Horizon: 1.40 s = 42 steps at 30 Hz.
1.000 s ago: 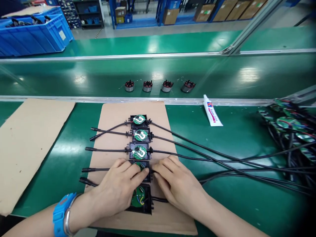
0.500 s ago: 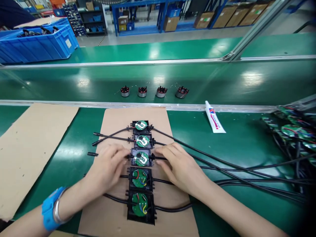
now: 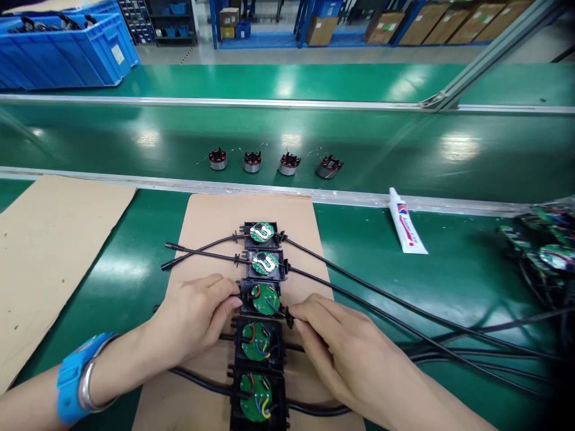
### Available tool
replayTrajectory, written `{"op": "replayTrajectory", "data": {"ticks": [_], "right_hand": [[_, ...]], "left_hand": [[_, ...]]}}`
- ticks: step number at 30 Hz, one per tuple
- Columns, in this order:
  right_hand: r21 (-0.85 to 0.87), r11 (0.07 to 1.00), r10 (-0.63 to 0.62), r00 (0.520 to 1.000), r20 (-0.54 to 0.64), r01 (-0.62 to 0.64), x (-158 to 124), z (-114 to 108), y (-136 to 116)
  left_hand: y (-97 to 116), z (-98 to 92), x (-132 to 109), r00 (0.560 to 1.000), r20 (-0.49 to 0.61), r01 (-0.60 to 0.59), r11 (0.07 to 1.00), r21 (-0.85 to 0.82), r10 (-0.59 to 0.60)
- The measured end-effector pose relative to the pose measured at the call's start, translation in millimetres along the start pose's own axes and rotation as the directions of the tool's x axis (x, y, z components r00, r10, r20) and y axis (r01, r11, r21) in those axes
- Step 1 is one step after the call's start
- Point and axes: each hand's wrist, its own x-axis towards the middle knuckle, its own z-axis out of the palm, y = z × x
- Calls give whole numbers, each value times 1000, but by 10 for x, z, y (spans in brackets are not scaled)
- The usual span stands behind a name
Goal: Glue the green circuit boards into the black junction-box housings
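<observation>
The third circuit board [image 3: 266,299] has flipped since the earlier frame, wired face now up over its black case [image 3: 247,308]. Its black cable [image 3: 245,296] runs left to right, dipping toward our right hand [image 3: 335,338], whose fingers clamp the black grommet [image 3: 288,318]. Our left hand [image 3: 195,311] pinches the cable at the case's left edge. The board lies between our two sets of fingertips, neither clearly nearer.

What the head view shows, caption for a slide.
Left hand and right hand flank the middle of five aligned circuit boards.
</observation>
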Motion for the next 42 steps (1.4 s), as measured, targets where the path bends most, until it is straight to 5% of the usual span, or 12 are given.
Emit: {"op": "replayTrajectory", "data": {"ticks": [9, 20, 35, 42], "right_hand": [[-153, 985, 104, 981, 163, -79, 240, 61, -6], [-434, 897, -19, 988, 150, 83, 312, 293, -126], [-389, 921, 95, 959, 266, 17, 449, 254, -185], [-389, 921, 104, 959, 263, 7, 454, 258, -200]], "left_hand": [[-60, 14, 43, 997, 51, 64, 997, -53, -61], [-74, -52, 104, 985, 118, 142, 978, -155, -124], [-112, -42, 91, 986, 117, 140, 978, -154, -122], [-9, -9, 79, 999, 45, -6, 1000, 28, 5]]}}
